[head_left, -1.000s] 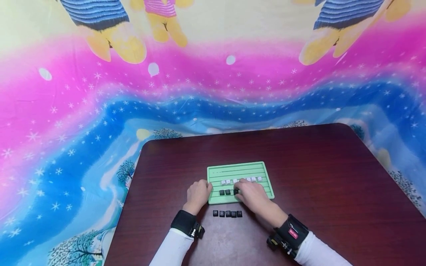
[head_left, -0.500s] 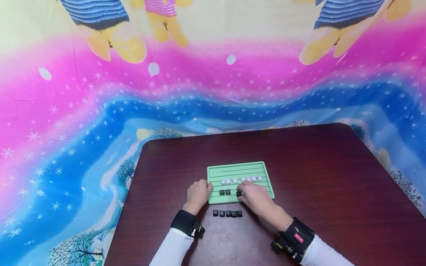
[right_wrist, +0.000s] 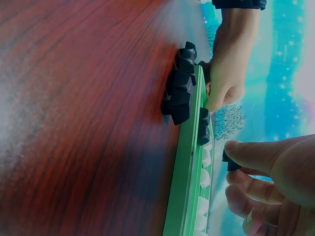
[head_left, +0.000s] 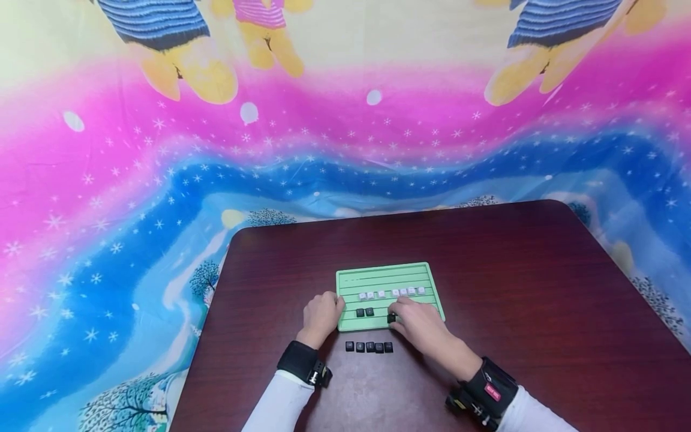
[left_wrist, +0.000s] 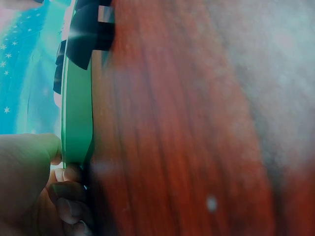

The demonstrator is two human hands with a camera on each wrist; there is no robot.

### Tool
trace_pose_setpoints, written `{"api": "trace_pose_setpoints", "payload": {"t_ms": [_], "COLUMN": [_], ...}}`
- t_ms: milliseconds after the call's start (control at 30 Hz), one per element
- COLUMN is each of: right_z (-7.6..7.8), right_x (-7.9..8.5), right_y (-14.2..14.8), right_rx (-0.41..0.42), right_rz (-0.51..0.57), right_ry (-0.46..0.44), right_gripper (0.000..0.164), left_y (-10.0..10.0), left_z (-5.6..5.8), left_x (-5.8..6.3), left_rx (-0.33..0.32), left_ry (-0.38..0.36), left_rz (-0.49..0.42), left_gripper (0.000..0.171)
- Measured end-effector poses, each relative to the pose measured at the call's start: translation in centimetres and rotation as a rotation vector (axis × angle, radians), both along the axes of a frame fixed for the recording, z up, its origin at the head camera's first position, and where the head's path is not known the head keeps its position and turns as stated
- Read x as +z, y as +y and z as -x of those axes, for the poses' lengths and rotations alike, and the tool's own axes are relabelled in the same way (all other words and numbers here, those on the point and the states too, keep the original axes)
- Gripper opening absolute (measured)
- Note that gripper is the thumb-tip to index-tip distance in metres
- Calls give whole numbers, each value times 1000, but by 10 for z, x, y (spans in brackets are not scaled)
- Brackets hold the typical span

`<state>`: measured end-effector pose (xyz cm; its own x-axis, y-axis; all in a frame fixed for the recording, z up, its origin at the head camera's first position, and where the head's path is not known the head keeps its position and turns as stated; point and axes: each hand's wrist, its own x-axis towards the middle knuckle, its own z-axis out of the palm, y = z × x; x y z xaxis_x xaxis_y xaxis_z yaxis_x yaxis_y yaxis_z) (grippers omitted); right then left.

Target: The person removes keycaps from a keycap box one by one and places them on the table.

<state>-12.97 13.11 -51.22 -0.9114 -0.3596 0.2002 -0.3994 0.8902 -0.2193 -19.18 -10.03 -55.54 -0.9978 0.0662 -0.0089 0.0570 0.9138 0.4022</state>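
Left hand is closed on the left edge of the green tray, thumb above the rim and fingers curled beneath, as the left wrist view shows us; next, on the dark red table just in front of the tray, we count five loose black keycaps in a short line; inside the tray, which lies on the table, we find two black keycaps side by side, and in a row behind them seven white keycaps, unevenly spaced; right of the black pair we record a single black keycap, pinched between thumb and forefinger of the right hand, the other fingers loosely bent; from the right wrist view we find this keycap raised apart from the tray; a black band circles the right wrist.
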Motion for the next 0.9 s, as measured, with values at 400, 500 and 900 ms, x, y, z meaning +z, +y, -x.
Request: {"api": "trace_pose_setpoints", "payload": {"t_ms": [400, 500, 900], "right_z": [-7, -10, -19], "right_x": [3, 3, -3], "right_y": [3, 4, 6], "right_rx": [-4, -5, 15], "right_rz": [-21, -24, -45], "right_ry": [0, 8, 1], "right_gripper": [20, 21, 22], "left_y": [-1, 0, 0], "left_z": [0, 0, 0], "left_x": [1, 1, 2], "left_rx": [-6, -9, 0], "left_ry": [6, -2, 2], "left_rz": [3, 3, 1], "left_gripper": [48, 48, 48]}}
